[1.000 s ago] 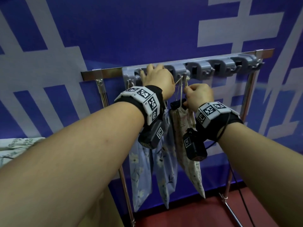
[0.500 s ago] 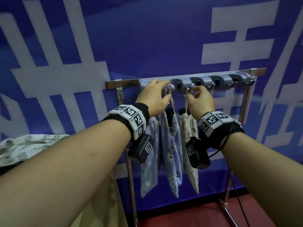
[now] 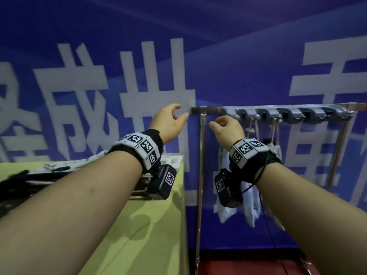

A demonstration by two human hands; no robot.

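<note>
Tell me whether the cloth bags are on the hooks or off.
On: their strings loop over the hooks, bags dangling below. The left hand and right hand are off them.

Pale floral drawstring bags (image 3: 249,206) hang by their cords from the grey hook rack (image 3: 288,114), seemingly three, blurred.

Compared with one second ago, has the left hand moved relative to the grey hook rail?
Yes. The left hand moved left: it was up at the grey hook rail, and is now past the rail's left end, holding nothing.
</note>
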